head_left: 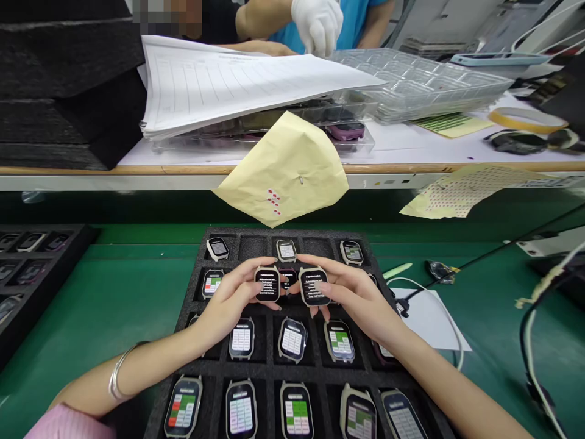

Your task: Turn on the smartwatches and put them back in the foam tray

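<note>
My left hand point(242, 281) is closed round the edges of a smartwatch point(267, 285) without a strap, its thumb on the lit screen. In my right hand point(345, 286) is a second smartwatch point(314, 286), also with a thumb at its screen. Both screens show a white text list on black, headed "Fabrieksmodus". The two are held side by side above a black foam tray point(269, 360). Between them, partly hidden, a darker watch point(289, 279) lies in the tray. Several more watches sit in the pockets, many showing white, green or red grids, such as the near watch point(297, 410).
A second foam tray point(82, 244) with watches lies at left. Behind, a shelf carries papers point(228, 82), clear plastic trays point(420, 85), black foam blocks point(64, 85) and tape point(528, 120). Cables point(532, 347) run at right. A co-worker's white-gloved hand point(319, 27) is beyond the shelf.
</note>
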The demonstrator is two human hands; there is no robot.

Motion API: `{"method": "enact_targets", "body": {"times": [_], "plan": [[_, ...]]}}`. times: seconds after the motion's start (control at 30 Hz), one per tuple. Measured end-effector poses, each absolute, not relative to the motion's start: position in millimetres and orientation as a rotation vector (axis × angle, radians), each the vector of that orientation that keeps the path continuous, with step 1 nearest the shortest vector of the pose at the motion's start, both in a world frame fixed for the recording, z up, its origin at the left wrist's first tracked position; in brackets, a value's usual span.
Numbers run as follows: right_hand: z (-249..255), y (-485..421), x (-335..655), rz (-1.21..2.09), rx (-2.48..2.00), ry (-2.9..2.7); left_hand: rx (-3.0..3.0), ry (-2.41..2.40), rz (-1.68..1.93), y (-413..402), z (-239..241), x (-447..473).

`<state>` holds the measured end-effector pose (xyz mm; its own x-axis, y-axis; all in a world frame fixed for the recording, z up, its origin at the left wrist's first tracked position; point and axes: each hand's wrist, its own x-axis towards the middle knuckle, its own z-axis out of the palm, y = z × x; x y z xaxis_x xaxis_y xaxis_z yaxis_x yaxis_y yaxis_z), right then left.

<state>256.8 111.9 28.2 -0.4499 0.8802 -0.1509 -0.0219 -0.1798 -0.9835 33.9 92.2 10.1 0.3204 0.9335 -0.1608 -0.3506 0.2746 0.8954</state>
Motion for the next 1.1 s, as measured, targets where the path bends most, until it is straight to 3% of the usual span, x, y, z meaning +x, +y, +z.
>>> {"method": "enact_targets", "body": {"times": [1.1], "plan": [[30.5,107.7,252.6,1.759,-1.007,-1.284,0.925,0.772,1.036,95.5,11.1,33.2]]}}
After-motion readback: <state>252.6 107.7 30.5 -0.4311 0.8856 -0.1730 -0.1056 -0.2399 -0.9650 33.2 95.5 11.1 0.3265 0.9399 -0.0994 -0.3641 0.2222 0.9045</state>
